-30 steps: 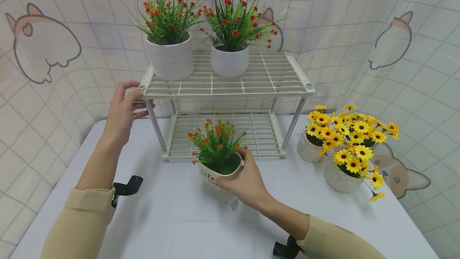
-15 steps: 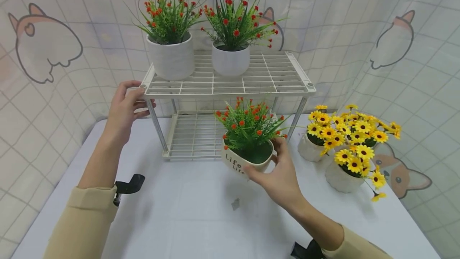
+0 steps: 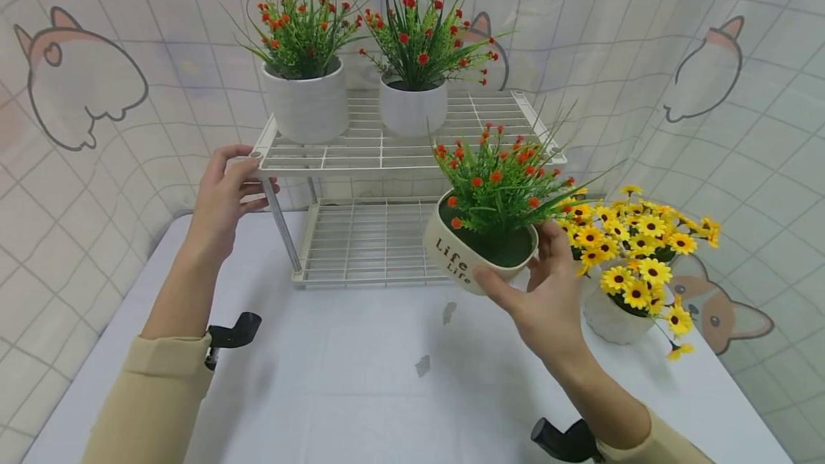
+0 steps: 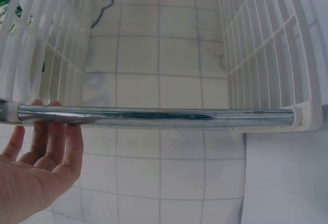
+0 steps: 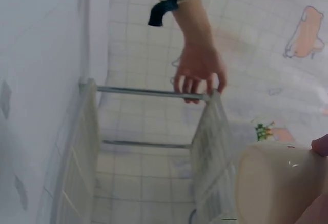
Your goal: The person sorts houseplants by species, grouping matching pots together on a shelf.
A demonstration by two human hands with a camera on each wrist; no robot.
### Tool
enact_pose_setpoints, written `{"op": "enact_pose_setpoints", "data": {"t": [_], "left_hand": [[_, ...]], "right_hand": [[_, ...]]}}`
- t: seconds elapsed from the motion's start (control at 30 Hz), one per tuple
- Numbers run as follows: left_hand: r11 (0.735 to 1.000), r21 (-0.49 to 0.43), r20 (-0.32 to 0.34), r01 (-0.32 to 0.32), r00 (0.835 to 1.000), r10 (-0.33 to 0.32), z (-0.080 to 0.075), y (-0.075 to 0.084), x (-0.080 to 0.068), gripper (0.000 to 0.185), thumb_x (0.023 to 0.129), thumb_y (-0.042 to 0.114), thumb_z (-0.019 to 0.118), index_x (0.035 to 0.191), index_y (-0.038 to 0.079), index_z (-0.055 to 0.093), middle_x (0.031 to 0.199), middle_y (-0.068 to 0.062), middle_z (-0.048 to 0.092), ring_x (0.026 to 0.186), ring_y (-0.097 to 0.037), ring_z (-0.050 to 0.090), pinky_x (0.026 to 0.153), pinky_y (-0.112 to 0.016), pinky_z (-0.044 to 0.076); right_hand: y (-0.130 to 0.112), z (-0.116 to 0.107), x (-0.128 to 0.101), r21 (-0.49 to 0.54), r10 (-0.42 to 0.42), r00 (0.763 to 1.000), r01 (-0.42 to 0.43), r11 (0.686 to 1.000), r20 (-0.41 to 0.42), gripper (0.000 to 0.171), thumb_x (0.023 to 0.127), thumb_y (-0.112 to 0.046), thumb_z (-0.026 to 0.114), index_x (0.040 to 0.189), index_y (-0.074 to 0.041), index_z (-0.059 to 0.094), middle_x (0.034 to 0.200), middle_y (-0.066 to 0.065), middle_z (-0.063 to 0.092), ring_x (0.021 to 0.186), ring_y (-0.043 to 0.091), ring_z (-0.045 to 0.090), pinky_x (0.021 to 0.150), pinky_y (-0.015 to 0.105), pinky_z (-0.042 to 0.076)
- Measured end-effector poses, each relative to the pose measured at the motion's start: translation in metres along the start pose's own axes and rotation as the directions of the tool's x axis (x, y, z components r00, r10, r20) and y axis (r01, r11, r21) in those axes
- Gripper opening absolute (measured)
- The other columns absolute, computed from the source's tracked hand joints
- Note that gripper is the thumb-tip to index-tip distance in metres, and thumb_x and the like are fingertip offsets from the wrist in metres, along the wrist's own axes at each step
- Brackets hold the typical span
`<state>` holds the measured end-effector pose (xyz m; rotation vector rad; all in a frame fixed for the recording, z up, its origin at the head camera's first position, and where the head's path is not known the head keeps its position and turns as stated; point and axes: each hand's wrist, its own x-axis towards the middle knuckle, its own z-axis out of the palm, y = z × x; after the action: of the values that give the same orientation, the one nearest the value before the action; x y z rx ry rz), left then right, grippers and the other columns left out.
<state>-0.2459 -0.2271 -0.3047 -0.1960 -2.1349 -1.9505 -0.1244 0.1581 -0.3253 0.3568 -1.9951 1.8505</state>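
Both hands work at once: the left hand (image 3: 222, 195) grips the shelf rack (image 3: 412, 156) by its top corner while the right hand (image 3: 541, 292) holds a cream pot of red flowers (image 3: 480, 235) aloft, tilted, before the rack's right end, seemingly mid-carry, needing level placement next.

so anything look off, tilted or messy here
Two things. The cream ceramic pot of red flowers in the right hand is held tilted in the air, not upright. Two small grey scraps lie on the white table, like stray debris.
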Motion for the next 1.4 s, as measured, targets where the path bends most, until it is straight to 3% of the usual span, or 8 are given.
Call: {"op": "enact_pose_setpoints", "data": {"t": [0.33, 0.43, 0.57, 0.73, 0.97, 1.13, 1.4], "left_hand": [[1.0, 0.021, -0.015, 0.006, 1.0, -0.005, -0.001, -0.001, 0.003, 0.027, 0.109, 0.029, 0.044, 0.135, 0.021, 0.044, 0.105, -0.005, 0.065, 0.096, -0.019, 0.066, 0.087, -0.033, 0.048], [0.999, 0.037, -0.024, 0.011, 1.0, -0.01, -0.001, -0.001, 0.003, 0.027, 0.109, 0.029, 0.043, 0.135, 0.021, 0.044, 0.105, -0.005, 0.065, 0.096, -0.019, 0.066, 0.087, -0.033, 0.048], [0.998, 0.056, -0.036, 0.019, 0.999, -0.017, 0.0, -0.002, 0.003, 0.028, 0.109, 0.03, 0.042, 0.135, 0.021, 0.043, 0.104, -0.005, 0.065, 0.095, -0.019, 0.066, 0.087, -0.033, 0.048], [0.998, 0.063, -0.041, 0.018, 0.999, -0.015, 0.0, -0.003, 0.003, 0.028, 0.109, 0.03, 0.042, 0.135, 0.021, 0.043, 0.105, -0.004, 0.065, 0.095, -0.019, 0.066, 0.086, -0.032, 0.049], [1.0, -0.025, -0.038, 0.012, 0.999, -0.013, 0.003, -0.003, 0.004, 0.025, 0.108, 0.026, 0.045, 0.132, 0.02, 0.046, 0.101, -0.005, 0.066, 0.092, -0.02, 0.066, 0.084, -0.032, 0.05], [0.997, 0.074, -0.042, -0.001, 0.999, 0.004, 0.003, -0.003, 0.003, 0.029, 0.109, 0.03, 0.041, 0.136, 0.021, 0.043, 0.103, -0.003, 0.065, 0.096, -0.02, 0.066, 0.086, -0.032, 0.049], [0.998, 0.06, -0.044, -0.003, 0.999, 0.006, 0.004, -0.005, 0.004, 0.028, 0.109, 0.029, 0.041, 0.136, 0.021, 0.044, 0.106, -0.004, 0.064, 0.096, -0.019, 0.066, 0.085, -0.031, 0.05]], "right_hand": [[-0.021, -0.017, 0.022, 0.101, -0.128, 0.987, 0.138, 0.985, -0.095, 0.074, 0.082, 0.016, 0.075, 0.146, -0.004, 0.044, 0.143, 0.012, 0.049, 0.13, 0.031, 0.047, 0.103, 0.029, 0.047], [-0.025, -0.019, 0.033, 0.092, -0.149, 0.98, 0.161, 0.983, -0.128, 0.07, 0.082, 0.014, 0.076, 0.144, -0.003, 0.048, 0.14, 0.013, 0.052, 0.128, 0.032, 0.049, 0.102, 0.03, 0.048], [-0.027, -0.024, 0.051, 0.006, -0.159, 0.97, 0.163, 0.987, -0.186, 0.067, 0.083, 0.005, 0.081, 0.143, -0.004, 0.051, 0.136, 0.01, 0.056, 0.124, 0.028, 0.05, 0.101, 0.03, 0.048], [-0.025, -0.029, 0.076, -0.102, -0.117, 0.967, 0.096, 0.99, -0.225, 0.069, 0.085, -0.009, 0.084, 0.145, -0.007, 0.049, 0.136, 0.006, 0.056, 0.122, 0.022, 0.05, 0.099, 0.032, 0.05], [-0.021, -0.034, 0.112, -0.169, -0.024, 0.975, -0.014, 0.986, -0.221, 0.075, 0.087, -0.025, 0.086, 0.147, -0.011, 0.045, 0.136, 0.005, 0.052, 0.123, 0.016, 0.048, 0.099, 0.033, 0.051], [-0.019, -0.034, 0.131, -0.197, 0.044, 0.977, -0.086, 0.977, -0.208, 0.08, 0.086, -0.034, 0.085, 0.149, -0.011, 0.041, 0.138, 0.004, 0.048, 0.126, 0.015, 0.045, 0.097, 0.034, 0.051], [-0.02, -0.03, 0.157, -0.222, 0.115, 0.971, -0.161, 0.962, -0.208, 0.087, 0.083, -0.036, 0.088, 0.148, -0.011, 0.037, 0.133, 0.003, 0.044, 0.118, 0.015, 0.048, 0.093, 0.03, 0.051]]}}
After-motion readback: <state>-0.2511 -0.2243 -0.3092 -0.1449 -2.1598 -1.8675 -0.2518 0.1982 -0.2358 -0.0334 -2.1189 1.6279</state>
